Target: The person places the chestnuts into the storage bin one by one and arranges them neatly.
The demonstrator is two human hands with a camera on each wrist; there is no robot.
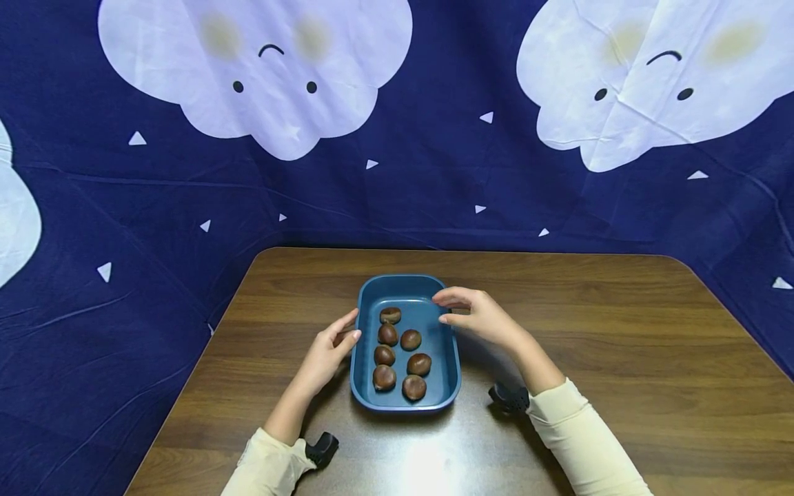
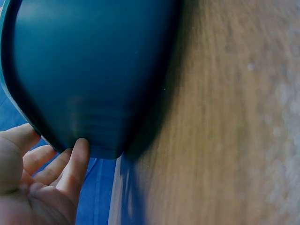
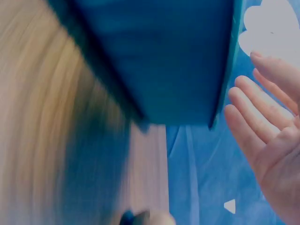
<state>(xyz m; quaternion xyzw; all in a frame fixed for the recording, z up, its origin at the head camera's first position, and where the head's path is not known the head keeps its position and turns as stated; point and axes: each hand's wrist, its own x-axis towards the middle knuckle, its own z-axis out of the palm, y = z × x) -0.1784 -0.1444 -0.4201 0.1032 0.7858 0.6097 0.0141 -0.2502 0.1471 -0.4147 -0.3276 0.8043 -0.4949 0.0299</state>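
Observation:
A deep blue rectangular tray with rounded corners holds several glossy brown chestnuts, set in two uneven columns. At its left side is my left hand; in the left wrist view, fairly straight fingers touch the outer wall, with the thumb near the rim. My right hand hovers by the far right part of the rim, thumb and fingers spread and relaxed, nothing between them. In the right wrist view its fingertips appear just apart from the tray wall.
Brown wood-grain table lies under the tray, its back edge a little beyond it. Behind hangs a dark blue cloth with white clouds and triangles. Black wrist cameras sit at both sleeves.

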